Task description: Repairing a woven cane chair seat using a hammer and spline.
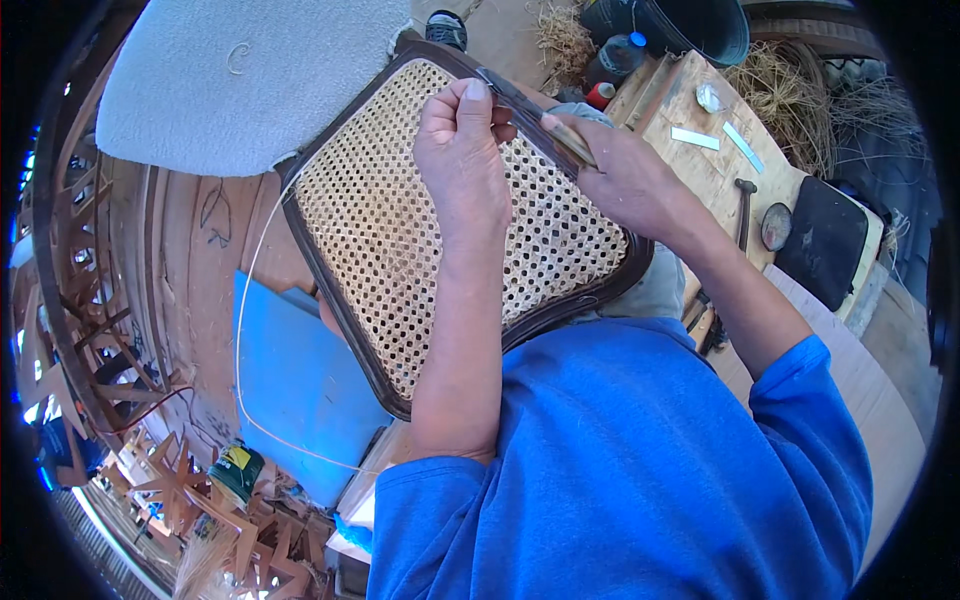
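Observation:
A cane-woven panel (pixel 375 215) in a dark wooden frame (pixel 330 285) lies tilted in front of my body. Above its far part, my left hand (pixel 465 150) is closed, with the thumb pressed against the bent fingers. Whatever it may pinch is too small or hidden to make out. My right hand (pixel 635 180) grips a wooden-handled knife (pixel 570 140) over the frame's far right side. Its narrow dark blade points up and left, close to my left fingertips. A pale cane strand (pixel 238 345) loops from the frame's left corner down past the left side.
Light carpet (pixel 250 80) lies at the far left, with a blue panel (pixel 300 380) nearer me. On the right, a wooden bench (pixel 690 105) bears white strips and a hammer (pixel 744 205). A black bucket (pixel 715 30) stands behind; wooden star shapes (pixel 175 485) lie lower left.

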### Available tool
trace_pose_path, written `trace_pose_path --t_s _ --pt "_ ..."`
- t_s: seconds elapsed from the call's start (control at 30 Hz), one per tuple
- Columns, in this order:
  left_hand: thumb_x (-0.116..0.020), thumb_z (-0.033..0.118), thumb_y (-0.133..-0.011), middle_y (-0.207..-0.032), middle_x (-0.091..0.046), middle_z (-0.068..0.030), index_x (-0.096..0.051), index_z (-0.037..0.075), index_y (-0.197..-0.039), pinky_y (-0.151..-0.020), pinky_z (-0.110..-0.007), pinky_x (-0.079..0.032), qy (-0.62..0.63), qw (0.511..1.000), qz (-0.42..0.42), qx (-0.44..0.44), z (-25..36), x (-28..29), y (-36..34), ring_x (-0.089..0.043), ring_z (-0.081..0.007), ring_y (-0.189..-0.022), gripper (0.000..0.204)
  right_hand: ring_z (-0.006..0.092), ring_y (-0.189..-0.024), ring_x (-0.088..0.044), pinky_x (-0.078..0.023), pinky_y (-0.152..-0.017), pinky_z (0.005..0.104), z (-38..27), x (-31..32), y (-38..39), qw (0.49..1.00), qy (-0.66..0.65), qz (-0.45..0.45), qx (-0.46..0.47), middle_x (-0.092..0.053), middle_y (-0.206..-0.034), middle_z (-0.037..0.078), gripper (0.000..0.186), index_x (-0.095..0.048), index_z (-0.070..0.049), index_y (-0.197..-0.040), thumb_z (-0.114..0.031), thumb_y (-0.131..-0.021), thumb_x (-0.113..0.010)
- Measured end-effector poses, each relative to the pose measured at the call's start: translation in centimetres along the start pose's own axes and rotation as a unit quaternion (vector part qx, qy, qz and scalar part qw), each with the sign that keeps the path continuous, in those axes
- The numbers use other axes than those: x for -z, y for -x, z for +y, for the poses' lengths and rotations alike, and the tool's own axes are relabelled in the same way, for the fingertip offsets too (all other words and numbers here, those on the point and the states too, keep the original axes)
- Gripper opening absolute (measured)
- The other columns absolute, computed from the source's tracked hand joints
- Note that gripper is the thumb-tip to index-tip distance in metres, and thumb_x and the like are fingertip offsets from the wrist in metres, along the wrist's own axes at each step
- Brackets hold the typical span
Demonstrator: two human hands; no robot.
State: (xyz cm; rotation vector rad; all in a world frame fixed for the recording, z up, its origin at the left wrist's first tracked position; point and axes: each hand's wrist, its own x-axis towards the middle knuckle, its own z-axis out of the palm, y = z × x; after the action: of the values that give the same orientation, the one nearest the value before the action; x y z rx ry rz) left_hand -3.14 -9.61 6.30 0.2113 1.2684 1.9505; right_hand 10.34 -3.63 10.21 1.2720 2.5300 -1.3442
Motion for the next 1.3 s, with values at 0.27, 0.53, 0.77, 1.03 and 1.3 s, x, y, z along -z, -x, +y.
trace_pose_path --t_s 0.27,0.53,0.77,1.03,1.3 --pt "-0.06 0.014 -0.094 -0.078 -0.062 -0.0029 -0.058 0.003 -0.095 -0.062 -0.022 -0.048 -0.013 1.0 -0.007 -0.002 0.5 0.3 -0.2 -0.058 -0.0098 -0.067 0.011 0.038 -0.092 -0.063 -0.048 -0.083 0.042 0.5 -0.2 0.2 0.999 -0.005 0.021 0.038 -0.064 -0.096 0.026 0.041 -0.054 -0.005 -0.126 -0.011 -0.086 -0.05" --pt "-0.06 0.014 -0.094 -0.079 -0.062 -0.0034 -0.058 0.002 -0.094 -0.062 -0.022 -0.049 -0.014 1.0 -0.015 -0.001 0.6 0.2 -0.2 -0.058 -0.0102 -0.067 0.012 0.0399 -0.092 -0.062 -0.047 -0.083 0.0432 0.1 -0.3 0.0 1.0 -0.003 0.012 0.013 -0.063 -0.096 0.026 0.033 -0.056 -0.003 -0.121 -0.015 -0.091 -0.049" --pt "-0.058 0.013 -0.095 -0.081 -0.062 -0.0043 -0.058 0.001 -0.097 -0.064 -0.023 -0.05 -0.037 0.999 -0.03 0.005 0.4 0.4 -0.2 -0.058 -0.0108 -0.067 0.012 0.0377 -0.088 -0.062 -0.048 -0.08 0.042 0.9 -0.8 -0.2 1.0 -0.004 0.021 0.01 -0.063 -0.093 0.024 0.032 -0.056 -0.003 -0.12 -0.022 -0.095 -0.049" --pt "-0.052 0.014 -0.097 -0.086 -0.062 -0.0075 -0.058 -0.002 -0.104 -0.066 -0.026 -0.051 0.013 0.999 -0.026 0.039 0.2 0.2 0.1 -0.059 -0.0147 -0.073 0.018 0.0296 -0.081 -0.063 -0.048 -0.076 0.038 1.0 -0.1 -0.5 1.0 -0.018 0.001 0.008 -0.063 -0.089 0.02 0.035 -0.057 0.0 -0.116 -0.017 -0.086 -0.053" --pt "-0.056 0.013 -0.092 -0.073 -0.059 -0.0027 -0.06 0.0 -0.09 -0.058 -0.023 -0.045 -0.155 0.987 -0.009 -0.042 -0.7 -2.8 -1.5 -0.053 -0.007 -0.062 0.014 0.0309 -0.076 -0.061 -0.046 -0.074 0.0401 4.0 -0.2 -2.2 0.999 0.031 0.017 -0.002 -0.062 -0.082 0.019 0.034 -0.058 0.001 -0.096 -0.029 -0.081 -0.062"
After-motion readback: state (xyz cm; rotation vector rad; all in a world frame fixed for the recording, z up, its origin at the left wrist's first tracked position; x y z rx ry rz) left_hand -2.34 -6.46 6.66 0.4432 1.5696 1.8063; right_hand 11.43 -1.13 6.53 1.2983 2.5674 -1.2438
